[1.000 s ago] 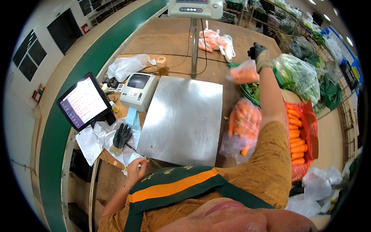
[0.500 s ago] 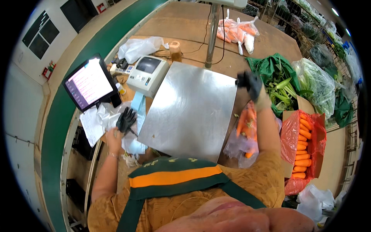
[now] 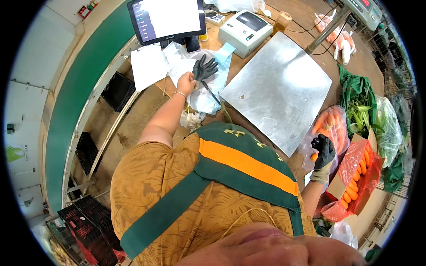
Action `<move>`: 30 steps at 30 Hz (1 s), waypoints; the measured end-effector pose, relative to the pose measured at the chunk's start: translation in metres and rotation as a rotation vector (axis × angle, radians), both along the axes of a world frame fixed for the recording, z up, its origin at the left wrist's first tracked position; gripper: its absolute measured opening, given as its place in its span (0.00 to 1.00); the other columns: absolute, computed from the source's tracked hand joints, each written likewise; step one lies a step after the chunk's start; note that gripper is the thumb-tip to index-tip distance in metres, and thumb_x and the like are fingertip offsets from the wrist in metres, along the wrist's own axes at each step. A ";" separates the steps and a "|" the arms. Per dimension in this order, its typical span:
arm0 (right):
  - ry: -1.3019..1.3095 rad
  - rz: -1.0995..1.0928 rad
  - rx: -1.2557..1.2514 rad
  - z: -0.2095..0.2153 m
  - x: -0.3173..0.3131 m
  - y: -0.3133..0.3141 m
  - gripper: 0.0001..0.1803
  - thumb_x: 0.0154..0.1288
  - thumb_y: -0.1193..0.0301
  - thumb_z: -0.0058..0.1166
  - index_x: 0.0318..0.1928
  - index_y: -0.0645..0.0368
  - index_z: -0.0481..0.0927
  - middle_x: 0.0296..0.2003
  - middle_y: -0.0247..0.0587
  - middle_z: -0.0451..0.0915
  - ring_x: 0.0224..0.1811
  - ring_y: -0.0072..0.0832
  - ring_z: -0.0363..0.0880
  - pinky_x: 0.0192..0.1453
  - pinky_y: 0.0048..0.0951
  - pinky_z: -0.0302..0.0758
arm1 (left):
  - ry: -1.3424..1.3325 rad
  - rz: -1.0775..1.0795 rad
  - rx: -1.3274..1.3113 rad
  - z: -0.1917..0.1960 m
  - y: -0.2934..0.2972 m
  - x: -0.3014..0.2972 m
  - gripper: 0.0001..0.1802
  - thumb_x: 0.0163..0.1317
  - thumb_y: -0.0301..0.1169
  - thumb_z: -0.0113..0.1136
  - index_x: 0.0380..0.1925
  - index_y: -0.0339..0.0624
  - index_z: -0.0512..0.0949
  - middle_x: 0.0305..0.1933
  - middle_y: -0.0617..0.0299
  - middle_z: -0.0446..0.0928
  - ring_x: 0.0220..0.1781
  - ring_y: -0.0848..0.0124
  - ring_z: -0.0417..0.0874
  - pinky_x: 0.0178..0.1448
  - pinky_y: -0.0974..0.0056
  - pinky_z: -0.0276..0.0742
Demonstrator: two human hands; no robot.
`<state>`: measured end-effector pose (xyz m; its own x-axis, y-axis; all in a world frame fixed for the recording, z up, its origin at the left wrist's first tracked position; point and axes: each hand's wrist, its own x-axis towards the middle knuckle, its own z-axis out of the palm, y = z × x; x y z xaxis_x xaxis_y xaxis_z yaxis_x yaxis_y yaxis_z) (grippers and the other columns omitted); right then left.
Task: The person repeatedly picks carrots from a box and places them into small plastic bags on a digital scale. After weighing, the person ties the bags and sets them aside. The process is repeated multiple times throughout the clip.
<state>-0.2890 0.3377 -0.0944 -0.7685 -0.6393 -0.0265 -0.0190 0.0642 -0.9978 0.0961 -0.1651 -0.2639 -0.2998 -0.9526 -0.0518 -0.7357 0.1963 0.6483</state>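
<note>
My bare left hand (image 3: 187,83) is closed on the pale cuff of a black-palmed work glove (image 3: 204,68), whose fingers fan out limp above white and pale blue plastic bags (image 3: 205,104). A thin dark strip (image 3: 210,92) lies across those bags. On the right, my right hand (image 3: 323,150) wears a matching black glove with a beige cuff. Its fingers are curled, and whatever they may hold is hidden. It is beside a clear bag of carrots (image 3: 332,125). Between my hands is the bare steel scale platform (image 3: 277,91).
A monitor (image 3: 167,20), white papers (image 3: 148,66) and a label printer (image 3: 245,32) are at the back left. On the right are a carton of carrots (image 3: 353,188), green sacks of vegetables (image 3: 357,95) and bagged leafy greens (image 3: 386,128). The scale's post (image 3: 326,35) rises behind the platform.
The view has swung left. My right hand has come back from the platform's far right corner to beside the carrot bag. My left hand keeps the glove. The screen's list is gone.
</note>
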 end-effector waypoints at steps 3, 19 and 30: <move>0.038 0.026 -0.001 0.015 0.026 -0.031 0.21 0.75 0.61 0.44 0.51 0.69 0.78 0.38 0.45 0.83 0.36 0.32 0.83 0.45 0.32 0.80 | 0.014 0.089 -0.232 -0.003 -0.012 0.026 0.21 0.51 0.31 0.69 0.47 0.42 0.79 0.50 0.45 0.77 0.53 0.50 0.78 0.58 0.54 0.73; 0.079 0.208 0.185 0.026 0.134 -0.079 0.20 0.74 0.62 0.47 0.49 0.70 0.79 0.36 0.47 0.84 0.36 0.30 0.83 0.46 0.30 0.78 | 0.127 0.288 -0.014 -0.007 -0.057 0.104 0.26 0.64 0.48 0.57 0.17 0.36 0.77 0.20 0.45 0.75 0.26 0.50 0.80 0.34 0.51 0.72; 0.034 0.346 0.314 0.020 0.147 -0.115 0.19 0.76 0.65 0.43 0.50 0.70 0.78 0.37 0.46 0.84 0.39 0.31 0.84 0.48 0.31 0.78 | -0.354 -0.285 0.418 -0.135 0.094 0.123 0.21 0.53 0.34 0.63 0.48 0.41 0.81 0.53 0.44 0.79 0.57 0.49 0.79 0.60 0.53 0.75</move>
<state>-0.1422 0.2225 -0.0741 -0.5156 -0.8230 -0.2385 -0.1246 0.3474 -0.9294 0.2189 -0.0712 -0.3985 -0.4357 -0.7153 -0.5464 -0.8764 0.1988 0.4386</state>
